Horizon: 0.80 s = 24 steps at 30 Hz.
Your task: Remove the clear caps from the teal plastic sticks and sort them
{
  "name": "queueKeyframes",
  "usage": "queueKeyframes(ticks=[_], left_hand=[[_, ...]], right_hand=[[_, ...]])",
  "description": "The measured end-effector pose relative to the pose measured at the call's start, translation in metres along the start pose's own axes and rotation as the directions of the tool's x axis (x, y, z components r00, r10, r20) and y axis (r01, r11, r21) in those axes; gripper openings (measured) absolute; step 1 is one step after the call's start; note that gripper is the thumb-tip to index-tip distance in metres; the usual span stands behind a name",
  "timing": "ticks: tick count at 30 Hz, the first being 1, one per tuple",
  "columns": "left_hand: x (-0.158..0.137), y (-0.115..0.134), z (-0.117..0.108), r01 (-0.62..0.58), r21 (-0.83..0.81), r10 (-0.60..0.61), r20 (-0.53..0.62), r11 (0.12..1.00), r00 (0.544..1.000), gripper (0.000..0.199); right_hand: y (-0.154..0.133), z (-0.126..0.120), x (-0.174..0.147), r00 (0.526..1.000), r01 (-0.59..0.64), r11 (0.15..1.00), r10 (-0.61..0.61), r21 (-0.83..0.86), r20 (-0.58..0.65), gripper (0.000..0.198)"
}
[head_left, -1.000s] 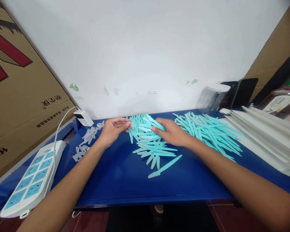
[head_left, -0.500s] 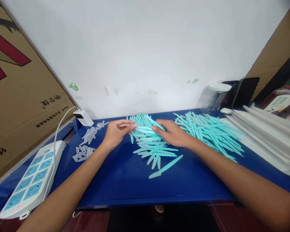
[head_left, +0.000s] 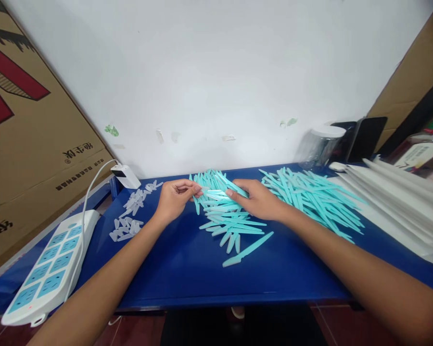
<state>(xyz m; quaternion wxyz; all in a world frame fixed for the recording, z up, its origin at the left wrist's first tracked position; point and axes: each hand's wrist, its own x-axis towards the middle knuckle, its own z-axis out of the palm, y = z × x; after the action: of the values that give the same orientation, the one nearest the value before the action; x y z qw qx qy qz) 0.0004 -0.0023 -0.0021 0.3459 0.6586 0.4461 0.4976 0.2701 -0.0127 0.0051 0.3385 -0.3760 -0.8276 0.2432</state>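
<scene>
My right hand [head_left: 254, 196] is closed around several turquoise eyebrow razors [head_left: 231, 184], their ends pointing up and left. Facing it, my left hand [head_left: 176, 198] pinches a small clear blade cap [head_left: 204, 188] between thumb and fingertips, close to the razors' tips; whether the cap touches one is too small to tell. Beneath both hands spreads a pile of turquoise razors [head_left: 234, 223], partly hidden by my fingers. One single razor [head_left: 248, 249] lies apart, nearer the table's front edge. Left of my left hand, loose translucent caps [head_left: 126, 228] form small heaps.
Another heap of razors [head_left: 310, 197] lies on the blue table [head_left: 187, 274] at right, beside white paper sleeves [head_left: 393, 206]. A clear jar [head_left: 321, 146] stands behind. A power strip [head_left: 50, 269], white charger [head_left: 126, 177] and cable occupy the left, by a large carton [head_left: 39, 125].
My left fingers have curled in slightly around the clear cap near the razor tips. My right hand keeps its hold on the razors, almost still. The view has shifted very slightly.
</scene>
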Motion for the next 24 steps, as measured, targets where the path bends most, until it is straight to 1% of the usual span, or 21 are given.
queueKeyframes(ticks=[6,11,15,19,21,22,24], left_hand=[[-0.003,0.002,0.002,-0.025,0.089,0.023,0.014,0.996,1.0,0.031],[-0.007,0.009,0.007,-0.122,0.12,0.112,0.09,0.985,0.99,0.029],[-0.012,0.012,0.011,-0.134,0.108,0.119,0.133,0.985,0.984,0.028],[-0.012,0.011,0.012,-0.131,0.118,0.111,0.159,0.984,0.981,0.031],[-0.008,0.011,0.008,-0.123,0.148,0.089,0.217,0.981,0.972,0.033],[-0.005,0.012,0.003,-0.12,0.189,0.07,0.251,0.975,0.966,0.035],[0.003,0.016,-0.015,-0.133,0.354,0.025,0.294,0.926,0.955,0.04]], right_hand=[[0.001,0.0,-0.001,1.0,0.015,1.0,-0.015,-0.015,-0.007,0.041],[-0.002,0.003,-0.003,0.999,0.046,0.997,-0.045,-0.057,0.013,0.04],[-0.005,0.006,-0.004,0.997,0.068,0.995,-0.067,-0.067,0.024,0.039],[-0.004,0.007,-0.004,0.997,0.079,0.996,-0.078,-0.032,0.017,0.04],[-0.003,0.007,-0.004,0.997,0.076,0.997,-0.076,-0.007,0.018,0.042],[-0.002,0.007,-0.003,0.997,0.069,0.998,-0.069,0.0,0.023,0.043],[-0.001,0.006,-0.003,0.999,0.038,0.999,-0.039,0.003,0.038,0.044]])
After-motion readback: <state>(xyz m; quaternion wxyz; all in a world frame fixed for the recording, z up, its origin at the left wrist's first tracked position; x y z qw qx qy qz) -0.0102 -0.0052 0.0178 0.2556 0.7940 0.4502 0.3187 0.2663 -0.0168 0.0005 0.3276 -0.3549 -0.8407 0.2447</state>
